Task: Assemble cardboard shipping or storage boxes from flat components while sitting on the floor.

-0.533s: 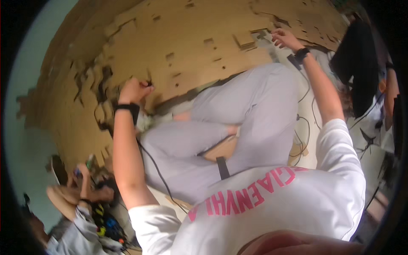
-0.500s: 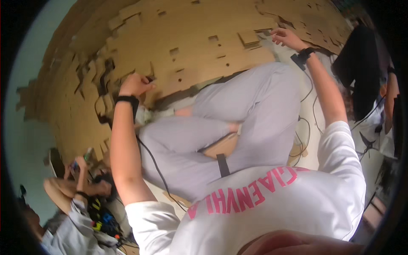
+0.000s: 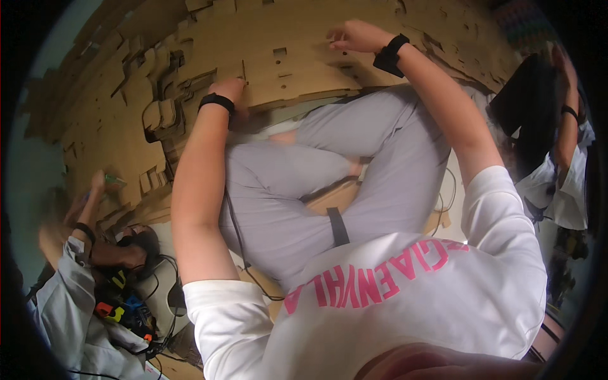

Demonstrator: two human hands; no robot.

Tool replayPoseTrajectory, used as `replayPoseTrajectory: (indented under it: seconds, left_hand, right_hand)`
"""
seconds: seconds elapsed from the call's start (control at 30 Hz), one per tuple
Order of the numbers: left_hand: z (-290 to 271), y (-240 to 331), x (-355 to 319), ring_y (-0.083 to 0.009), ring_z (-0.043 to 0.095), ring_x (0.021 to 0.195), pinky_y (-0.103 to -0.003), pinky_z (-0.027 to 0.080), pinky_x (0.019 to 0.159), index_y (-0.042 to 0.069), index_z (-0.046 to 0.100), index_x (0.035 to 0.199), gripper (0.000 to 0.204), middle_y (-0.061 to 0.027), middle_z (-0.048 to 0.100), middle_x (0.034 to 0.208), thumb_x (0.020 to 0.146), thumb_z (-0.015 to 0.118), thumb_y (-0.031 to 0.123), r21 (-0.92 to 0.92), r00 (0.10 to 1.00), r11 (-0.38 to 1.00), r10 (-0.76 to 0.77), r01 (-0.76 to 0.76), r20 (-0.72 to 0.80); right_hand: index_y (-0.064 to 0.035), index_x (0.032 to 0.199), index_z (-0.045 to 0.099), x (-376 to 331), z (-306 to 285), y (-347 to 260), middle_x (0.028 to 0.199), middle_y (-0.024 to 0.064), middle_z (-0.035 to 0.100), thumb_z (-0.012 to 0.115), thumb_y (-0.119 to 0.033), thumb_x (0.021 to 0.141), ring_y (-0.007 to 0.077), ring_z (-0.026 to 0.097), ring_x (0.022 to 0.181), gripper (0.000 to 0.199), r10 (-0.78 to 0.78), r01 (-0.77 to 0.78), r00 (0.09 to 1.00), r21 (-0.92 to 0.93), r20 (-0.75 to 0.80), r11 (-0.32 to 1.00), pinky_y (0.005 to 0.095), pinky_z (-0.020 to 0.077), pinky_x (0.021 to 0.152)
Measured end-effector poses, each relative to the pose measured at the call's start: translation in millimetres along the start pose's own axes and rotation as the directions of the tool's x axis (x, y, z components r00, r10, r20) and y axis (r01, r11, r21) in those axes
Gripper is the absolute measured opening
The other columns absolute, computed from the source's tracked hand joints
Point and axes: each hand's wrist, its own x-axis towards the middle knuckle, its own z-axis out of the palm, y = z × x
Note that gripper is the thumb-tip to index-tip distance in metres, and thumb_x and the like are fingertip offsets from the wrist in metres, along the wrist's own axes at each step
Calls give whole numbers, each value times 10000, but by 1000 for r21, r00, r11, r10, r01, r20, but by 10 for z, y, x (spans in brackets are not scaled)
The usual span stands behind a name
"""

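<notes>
A large brown die-cut cardboard sheet (image 3: pixel 304 69) with slots and small holes lies in front of my crossed legs. My left hand (image 3: pixel 228 90) is at its near left part, beside a thin slit. Its fingers are curled in and partly hidden, so what they hold, if anything, does not show. Over the far middle of the sheet my right hand (image 3: pixel 360 36) reaches leftward with fingers stretched and apart. A shadow falls on the cardboard below it, and nothing shows in its grip.
Stacked cut cardboard pieces (image 3: pixel 161 116) lie left of my left hand. A person in a light shirt (image 3: pixel 69 304) sits at the lower left, by a dark bag with coloured parts (image 3: pixel 123 307). Another person's arm (image 3: pixel 565 120) shows at right. A black cable (image 3: pixel 231 221) runs beside my leg.
My right hand has moved left from the sheet's right edge to over its middle. My left hand has shifted slightly up and right. The view has turned a little.
</notes>
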Motion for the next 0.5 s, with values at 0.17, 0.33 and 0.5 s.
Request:
replayPoseTrajectory:
  seconds: [0.17,0.33,0.5]
  left_hand:
    - [-185,-279,-43,-330,689,1052,-398,550,924,131,700,1249,475,-177,723,1117,782,756,196,-288,966,939,127,-190,-225]
    - [-350,-467,-119,-325,669,1032,-413,519,962,116,753,1114,219,-143,733,1061,918,676,175,-488,929,857,-31,-166,-370]
    - [-233,-581,67,-391,515,1252,-459,435,1062,49,633,1260,565,-198,594,1294,831,791,381,-326,457,937,-347,128,-819]
  right_hand:
    - [-90,1248,657,-152,198,-199,1063,149,734,738,-339,857,334,700,902,471,-93,121,986,214,-136,969,434,545,823]
    - [-67,1306,631,-303,39,-108,1146,199,709,826,-222,779,360,682,1046,583,-80,80,992,-13,-96,997,407,536,919]
    - [-76,1409,517,-318,-419,85,1376,191,579,791,-351,834,370,556,1257,694,452,-453,891,-141,-44,880,494,466,1035]
